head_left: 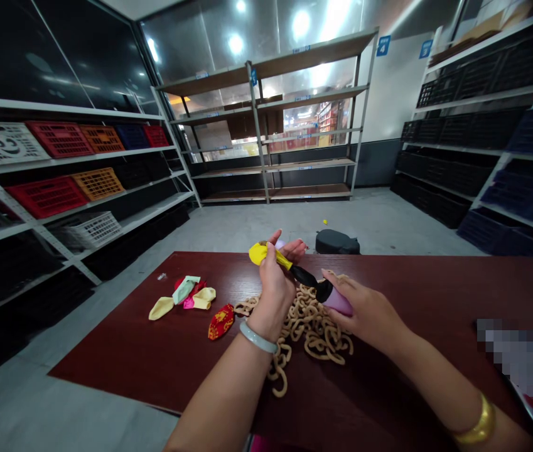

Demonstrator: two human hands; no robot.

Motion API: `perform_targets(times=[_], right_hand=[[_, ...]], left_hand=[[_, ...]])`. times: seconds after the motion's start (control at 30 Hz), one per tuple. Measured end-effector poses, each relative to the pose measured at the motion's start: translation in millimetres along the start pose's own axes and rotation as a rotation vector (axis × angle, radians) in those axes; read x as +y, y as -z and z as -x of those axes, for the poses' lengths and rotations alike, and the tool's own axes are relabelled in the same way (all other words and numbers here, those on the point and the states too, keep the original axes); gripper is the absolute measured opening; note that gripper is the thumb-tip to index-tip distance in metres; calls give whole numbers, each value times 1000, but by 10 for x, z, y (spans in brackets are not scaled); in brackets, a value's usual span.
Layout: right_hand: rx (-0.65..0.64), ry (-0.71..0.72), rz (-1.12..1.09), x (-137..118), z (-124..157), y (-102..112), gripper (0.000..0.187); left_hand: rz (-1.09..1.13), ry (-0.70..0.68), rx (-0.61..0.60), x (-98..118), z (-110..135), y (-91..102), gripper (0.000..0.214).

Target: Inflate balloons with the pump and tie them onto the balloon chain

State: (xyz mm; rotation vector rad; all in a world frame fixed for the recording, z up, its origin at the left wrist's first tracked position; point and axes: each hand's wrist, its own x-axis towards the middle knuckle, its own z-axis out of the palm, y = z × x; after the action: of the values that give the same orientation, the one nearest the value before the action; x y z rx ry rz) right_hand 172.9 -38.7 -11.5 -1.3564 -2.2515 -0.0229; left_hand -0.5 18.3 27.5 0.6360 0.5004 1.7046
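Note:
My left hand [276, 281] is closed round the neck of a limp yellow balloon [261, 252], held above the dark red table [412, 295]. My right hand [365, 311] grips a purple hand pump [336, 301] whose black nozzle [304, 276] points into the balloon's neck. Below both hands lies a pile of beige chain links [313, 326]. A pale bangle sits on my left wrist and a gold one on my right.
Several flat balloons [186, 298] and a red patterned pouch [220, 321] lie on the table's left part. A black object [336, 242] sits beyond the far edge. Shelves with coloured crates [59, 163] line the left wall; dark bins fill the right.

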Motion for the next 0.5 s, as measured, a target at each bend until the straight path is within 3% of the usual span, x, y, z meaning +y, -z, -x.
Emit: perform_targets(times=[0.13, 0.3, 0.37, 0.5], right_hand=[[35, -4, 58, 3, 0, -17, 66], [28, 8, -31, -22, 7, -11, 66], [28, 14, -28, -37, 7, 10, 67], [55, 33, 38, -37, 6, 57, 65]], left_hand=[[47, 135, 8, 40, 7, -16, 43], [-71, -87, -60, 62, 112, -108, 56], [-90, -114, -70, 84, 119, -119, 59], [-24, 51, -68, 159, 49, -69, 54]])
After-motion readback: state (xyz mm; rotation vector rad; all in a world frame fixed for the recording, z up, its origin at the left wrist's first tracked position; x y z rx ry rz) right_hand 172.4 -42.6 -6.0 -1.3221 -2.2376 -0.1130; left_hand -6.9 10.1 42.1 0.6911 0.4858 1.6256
